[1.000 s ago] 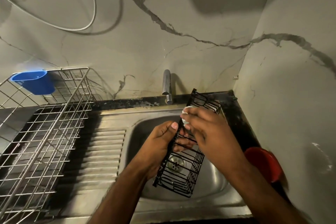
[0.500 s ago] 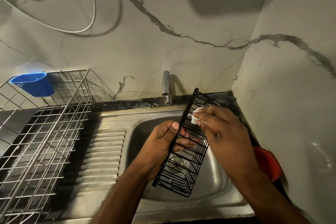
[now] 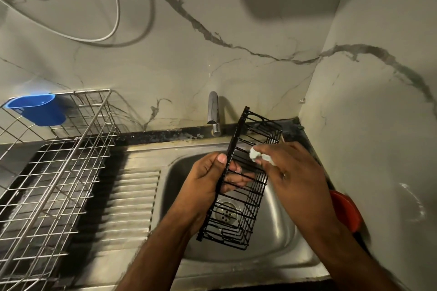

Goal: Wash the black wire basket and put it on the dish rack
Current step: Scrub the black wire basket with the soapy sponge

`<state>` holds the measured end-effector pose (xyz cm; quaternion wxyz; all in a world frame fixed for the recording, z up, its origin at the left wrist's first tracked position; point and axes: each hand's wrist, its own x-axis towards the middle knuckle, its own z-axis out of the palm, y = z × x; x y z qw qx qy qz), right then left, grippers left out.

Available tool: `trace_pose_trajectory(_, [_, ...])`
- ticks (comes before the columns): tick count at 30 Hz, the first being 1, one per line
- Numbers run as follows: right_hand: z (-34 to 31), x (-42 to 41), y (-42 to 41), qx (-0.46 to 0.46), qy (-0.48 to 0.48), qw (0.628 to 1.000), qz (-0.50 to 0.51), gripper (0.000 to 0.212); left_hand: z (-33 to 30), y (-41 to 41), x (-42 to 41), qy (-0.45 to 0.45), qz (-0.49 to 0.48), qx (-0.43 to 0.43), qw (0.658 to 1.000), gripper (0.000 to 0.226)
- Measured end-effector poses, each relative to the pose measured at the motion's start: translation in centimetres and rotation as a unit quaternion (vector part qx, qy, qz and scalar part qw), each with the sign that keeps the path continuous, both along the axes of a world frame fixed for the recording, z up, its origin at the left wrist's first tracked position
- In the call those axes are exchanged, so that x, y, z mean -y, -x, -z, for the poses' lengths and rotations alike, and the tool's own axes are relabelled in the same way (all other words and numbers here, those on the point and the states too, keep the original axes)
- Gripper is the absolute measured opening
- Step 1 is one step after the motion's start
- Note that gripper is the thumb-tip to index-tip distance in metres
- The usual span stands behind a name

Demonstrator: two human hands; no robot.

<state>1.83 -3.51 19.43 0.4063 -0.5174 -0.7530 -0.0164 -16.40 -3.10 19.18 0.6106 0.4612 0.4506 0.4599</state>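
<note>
The long black wire basket (image 3: 238, 222) is held tilted over the steel sink (image 3: 281, 231), its far end near the tap. My left hand (image 3: 208, 179) grips its left rim around the middle, thumb on the outside and fingers inside. My right hand (image 3: 290, 172) holds a small white scrubbing pad (image 3: 255, 154) against the basket's wires near the upper part. The wire dish rack (image 3: 59, 172) stands at the left on the counter, apart from both hands.
A chrome tap (image 3: 213, 113) rises behind the sink. A blue plastic cup (image 3: 37, 111) hangs on the rack's far corner. A red round object (image 3: 345, 210) sits at the right by the wall. The ribbed drainboard (image 3: 127, 205) lies between rack and sink.
My right hand with the white pad has slid right and slightly down along the basket's wires. The basket has turned a little, with my left hand keeping its grip.
</note>
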Motion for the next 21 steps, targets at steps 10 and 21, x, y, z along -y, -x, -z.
trace_pose_trajectory(10, [0.3, -0.8, -0.2, -0.019, 0.055, 0.998, 0.005, 0.015, 0.4, -0.2, 0.0, -0.006, 0.002, 0.023, 1.000, 0.037])
trace_pose_trajectory(21, [-0.5, -1.6, -0.2, -0.023, 0.117, 0.993, 0.005, 0.018, 0.2, -0.1, -0.1, 0.009, -0.003, 0.005, 1.000, 0.038])
